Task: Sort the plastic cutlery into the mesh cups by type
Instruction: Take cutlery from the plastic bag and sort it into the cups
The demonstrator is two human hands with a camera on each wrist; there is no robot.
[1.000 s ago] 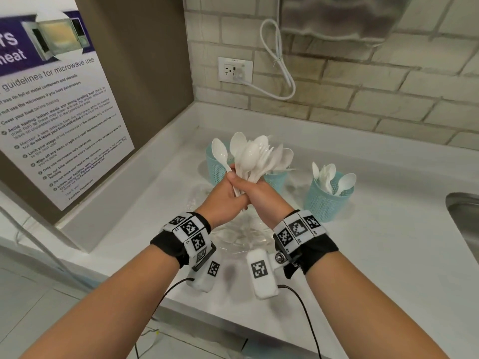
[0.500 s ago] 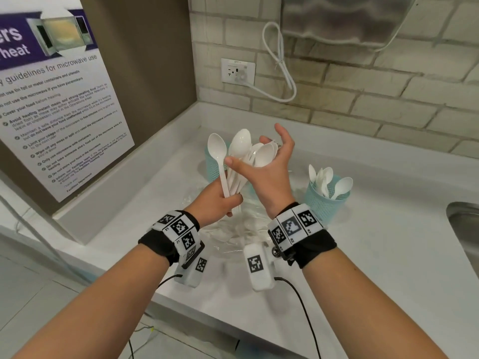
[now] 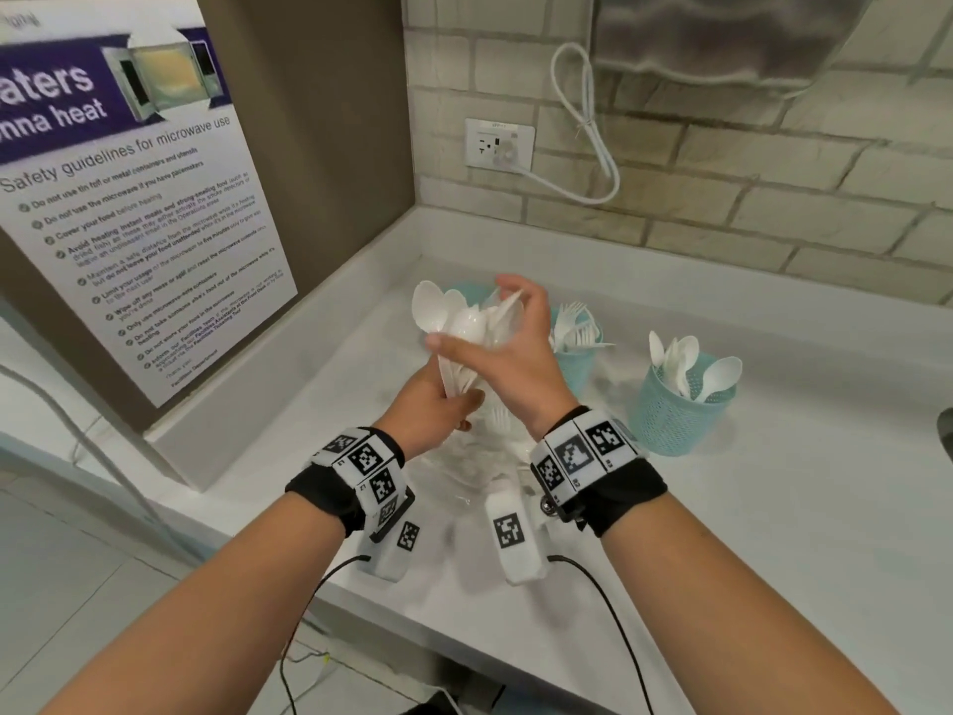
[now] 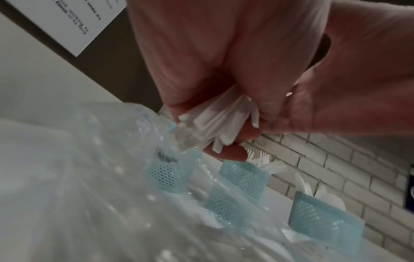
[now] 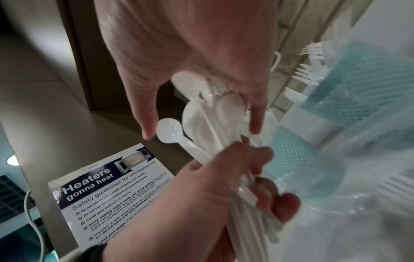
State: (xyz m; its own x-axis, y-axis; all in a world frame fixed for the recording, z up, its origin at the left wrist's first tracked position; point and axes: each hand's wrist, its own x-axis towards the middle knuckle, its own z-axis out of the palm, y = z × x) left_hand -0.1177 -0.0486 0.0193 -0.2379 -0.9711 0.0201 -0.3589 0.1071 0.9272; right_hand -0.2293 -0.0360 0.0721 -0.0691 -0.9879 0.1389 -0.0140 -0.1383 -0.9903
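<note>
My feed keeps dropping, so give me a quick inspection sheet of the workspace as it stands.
Surface: white counter, corner against brick wall.
Job's things: bundle of white spoons; mesh cup of forks; mesh cup of spoons; third mesh cup behind bundle.
Clutter: clear plastic bag under the hands.
Grips: left hand grips spoon handles; right hand spread over bowls.
Cables: black wrist leads; white cord at wall socket.
Surroundings: microwave safety poster; sink edge, right.

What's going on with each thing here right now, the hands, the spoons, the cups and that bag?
left hand: grips the spoon bundle by its handles.
right hand: fingers spread over the bowls.
spoon bundle: upright, fanned.
fork cup: holds forks.
spoon cup: holds spoons.
plastic bag: crumpled on the counter.
</note>
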